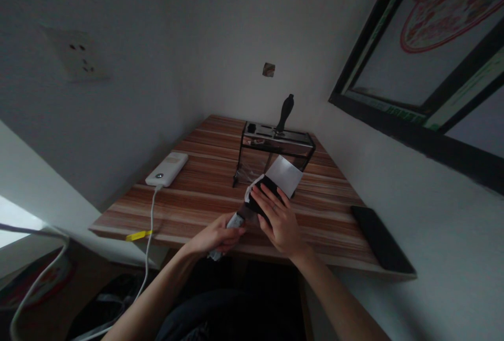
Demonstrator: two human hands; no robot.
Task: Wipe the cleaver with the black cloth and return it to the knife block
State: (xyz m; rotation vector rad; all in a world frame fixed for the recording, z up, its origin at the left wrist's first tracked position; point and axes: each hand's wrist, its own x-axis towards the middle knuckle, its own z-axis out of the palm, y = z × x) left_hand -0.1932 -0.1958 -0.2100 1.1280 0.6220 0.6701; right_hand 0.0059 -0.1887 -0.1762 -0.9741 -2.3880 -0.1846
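Observation:
My left hand (222, 235) is closed around the pale wrapped handle (235, 221) of what looks like a cleaver. Its broad shiny blade (284, 174) points up and to the right. Over the blade near the handle lies a black cloth (256, 205) with a white edge, and my right hand (277, 217) presses it there, fingers long and thumb below. The cloth and fingers hide part of the blade. Just behind stands a metal knife rack (277, 138) with clear sides, holding one knife by its blade, its black handle (286, 111) upright.
A white power bank (167, 169) with a white cable (151, 215) lies on the left of the striped wooden table (208, 173). Near the front edge is a yellow strip (137, 236). A black phone (381, 238) lies at the right edge. Walls enclose the back and sides.

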